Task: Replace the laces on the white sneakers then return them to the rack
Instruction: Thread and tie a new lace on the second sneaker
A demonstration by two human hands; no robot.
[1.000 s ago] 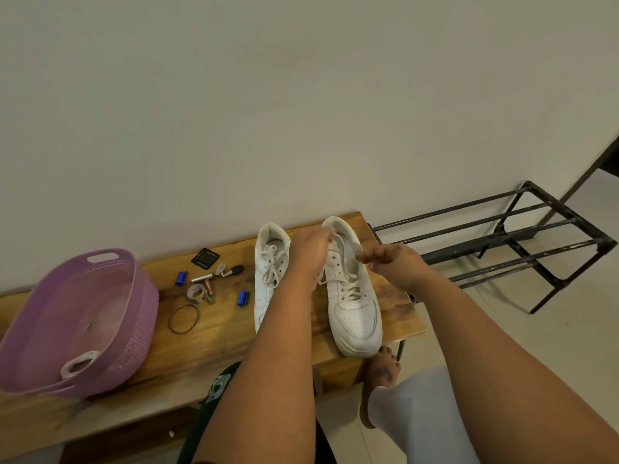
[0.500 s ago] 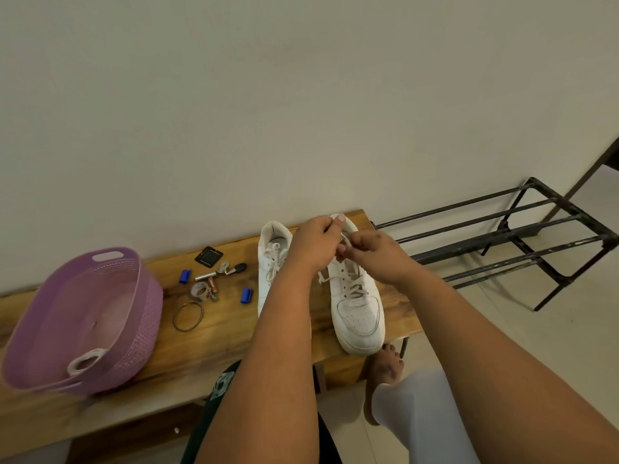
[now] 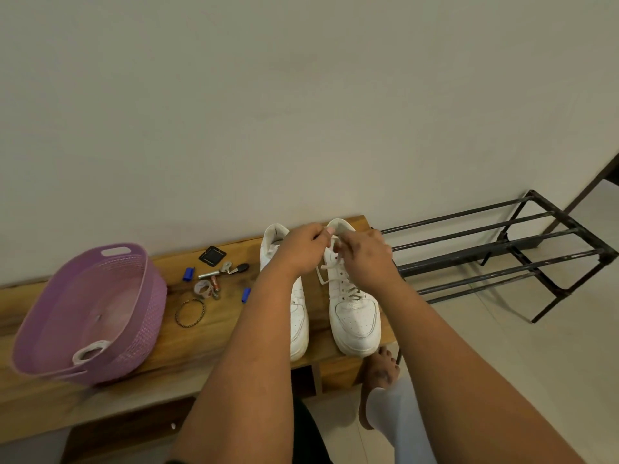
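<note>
A plain, pale greyish-white painted wall (image 3: 301, 95) fills the upper half of the view, evenly and softly lit. Against its foot stands a long low wooden bench with a glossy brown grained top (image 3: 214, 333) and a lower plank shelf (image 3: 100, 410) beneath. To the right the floor is laid with large cream glossy tiles (image 3: 536, 363) that catch a dull sheen. At the far right edge a dark brown slanting edge (image 3: 596, 182) rises from the floor.
</note>
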